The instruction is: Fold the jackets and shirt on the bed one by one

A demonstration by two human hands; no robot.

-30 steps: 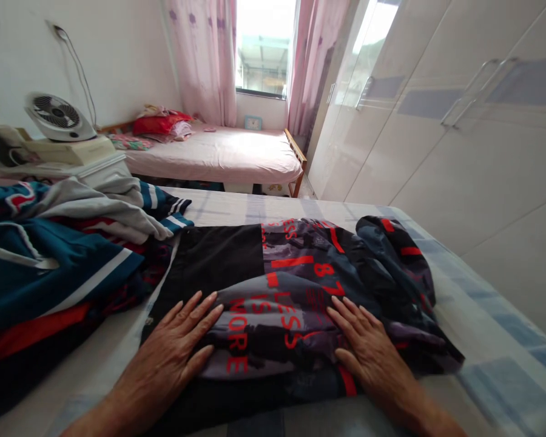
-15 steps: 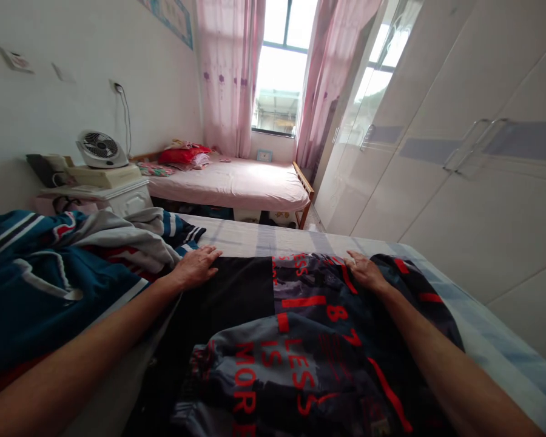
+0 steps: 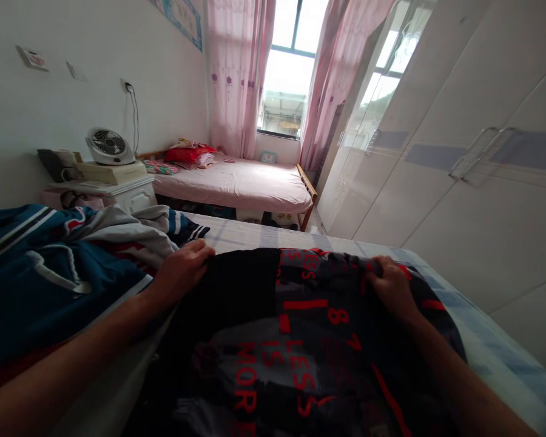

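A black and grey jacket [image 3: 300, 328] with red lettering lies spread on the bed in front of me, one sleeve folded across it. My left hand [image 3: 188, 264] is closed on its far left edge, fingers curled round the black cloth. At the far right edge my right hand [image 3: 389, 279] pinches the printed fabric, with the thumb on the near side. Between my two hands the far edge is lifted a little off the sheet. The fingertips of both hands are partly hidden by the cloth.
A heap of teal, grey and red clothes [image 3: 73, 267] lies left of my left arm. Under everything is a blue-and-white sheet [image 3: 255, 233]. Beyond stands a pink bed [image 3: 236, 182], with a small fan [image 3: 110, 145] on a nightstand to its left. White wardrobe doors [image 3: 437, 200] line the right.
Both hands were lying flat with fingers stretched on the jacket's far edge. Now they are closed on it, and the edge has risen slightly. The view has shifted a little.
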